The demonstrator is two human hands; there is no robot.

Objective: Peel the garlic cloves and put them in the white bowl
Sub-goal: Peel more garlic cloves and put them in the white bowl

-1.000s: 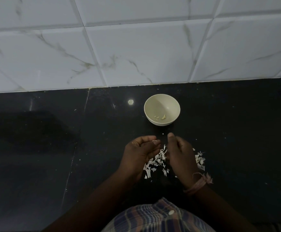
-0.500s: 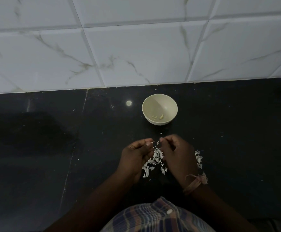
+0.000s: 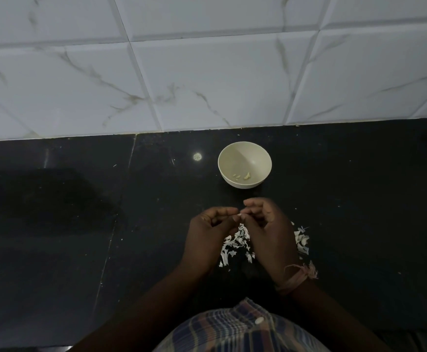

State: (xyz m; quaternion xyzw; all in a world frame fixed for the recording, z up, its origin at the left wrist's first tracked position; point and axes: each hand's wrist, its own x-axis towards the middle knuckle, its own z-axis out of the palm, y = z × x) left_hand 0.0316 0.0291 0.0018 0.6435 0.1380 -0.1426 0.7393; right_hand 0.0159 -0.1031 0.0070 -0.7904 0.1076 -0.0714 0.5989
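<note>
Both hands have drawn together since a second ago, when the right hand stood apart with its thumb raised; now the fingertips of the left hand [image 3: 208, 233] and the right hand [image 3: 271, 235] meet on the near side of the white bowl [image 3: 244, 164]. A tiny pale speck, likely a garlic clove [image 3: 239, 214] or a scrap of its skin, shows where the fingertips touch, pinched between them; it is too small to tell which. The fingers of both hands are curled in, thumbs against forefingers.

The white bowl sits on the black countertop [image 3: 80, 224], just beyond the hands and short of the marble-veined wall tiles [image 3: 207, 85] behind it. A few peeled cloves [image 3: 243, 176] lie in the bottom of the bowl, toward its near wall.

Below the hands, on the near side of the bowl, a litter of white garlic skins [image 3: 235, 245] is scattered on the countertop, some showing between the two hands and more to the right of the right hand. A pinkish thread band [image 3: 299, 275] circles the right wrist. A plaid shirt [image 3: 238, 329] fills the bottom edge of the view. To the left of the bowl a small bright spot of reflected light [image 3: 197, 156] shines on the stone.
</note>
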